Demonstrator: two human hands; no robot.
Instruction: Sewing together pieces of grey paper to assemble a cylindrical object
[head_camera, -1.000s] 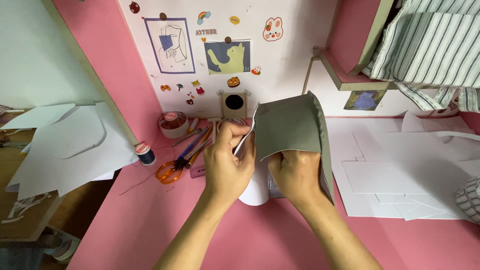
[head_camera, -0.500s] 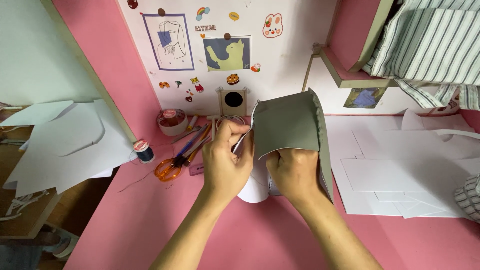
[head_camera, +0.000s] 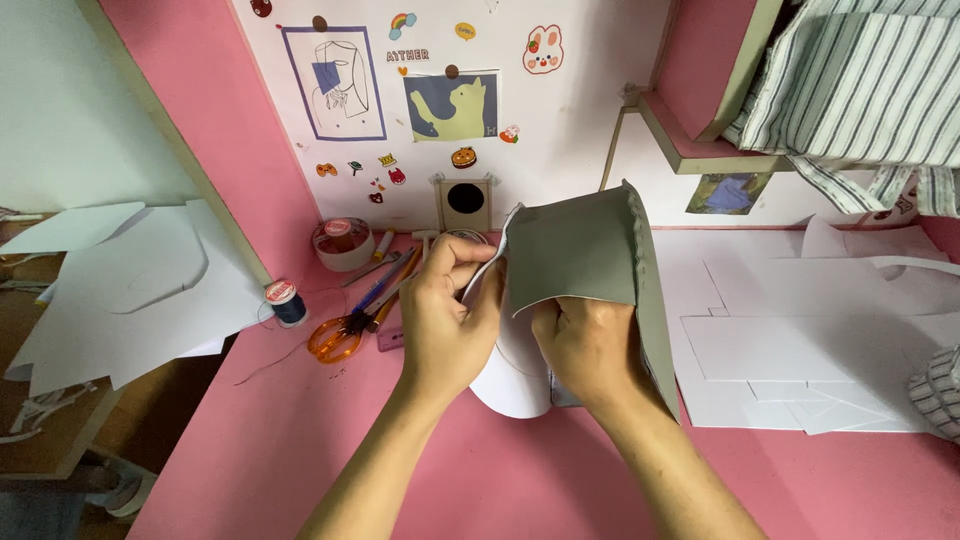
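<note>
Both hands work above a pink table (head_camera: 300, 460), close together at its middle. The left hand (head_camera: 450, 315) has its fingers curled shut, thumb and forefinger pinched on the left edge of a grey fabric piece (head_camera: 580, 255). Whether a needle sits in that pinch cannot be told. The right hand (head_camera: 590, 345) grips the lower edge of the same fabric piece from below, fingers folded closed around it. The fabric piece is held up off the table, bent into a curve, its right side hanging down past the right wrist. A white paper shape (head_camera: 512, 385) lies on the table directly beneath the hands, partly hidden by them.

Left of the hands, on the table: orange-handled scissors (head_camera: 335, 338), a thread spool (head_camera: 287, 302) with dark thread, a roll of tape (head_camera: 342, 243) against the wall, and several pens (head_camera: 385, 285) lying between the tape and the scissors. Further left, white paper sheets (head_camera: 130, 290) overhang the table's edge.

Right of the hands, flat paper pattern pieces (head_camera: 800, 330) are stacked on the table. Striped cloth (head_camera: 860, 90) hangs from a shelf above them. The wall (head_camera: 580, 120) behind carries small pictures and stickers.
</note>
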